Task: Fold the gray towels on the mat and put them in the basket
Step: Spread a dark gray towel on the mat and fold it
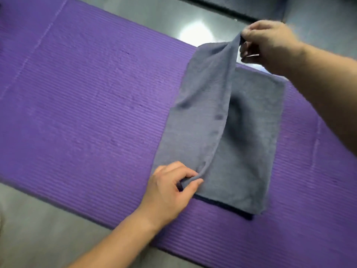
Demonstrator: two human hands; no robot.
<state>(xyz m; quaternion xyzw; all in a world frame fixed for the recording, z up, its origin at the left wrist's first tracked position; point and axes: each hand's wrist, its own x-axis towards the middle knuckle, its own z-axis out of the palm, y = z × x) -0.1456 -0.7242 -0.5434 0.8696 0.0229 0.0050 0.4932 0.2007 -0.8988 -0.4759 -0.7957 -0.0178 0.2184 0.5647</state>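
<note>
A smooth gray floor, with a bright patch of reflected light, runs under a long purple ribbed foam mat that lies slantwise across the view. On the right part of that mat lies the gray terry-cloth towel, mid-fold. Its right portion rests flat, while the left portion is raised as a flap whose free edge runs between the two hands.

The left hand pinches the flap's near corner between thumb and curled fingers, low against the mat. The right hand pinches the far corner and holds it up above the mat's far edge, so the flap slopes from high to low.

By my reading the task is only partly done. This fold is under way but not laid down (a darker layer peeps from under the near edge, though I cannot tell whether it is the same towel or another). The flap has yet to be brought over and flattened, perhaps folded again, and then carried off. The basket is not in view, nor any other towel that I can be sure of, so the count of finished ones is unknown.

A dark ledge crosses the top of the view. Nothing lies on the flat portion to block the flap, but with the corners at uneven heights the edges may land askew.
</note>
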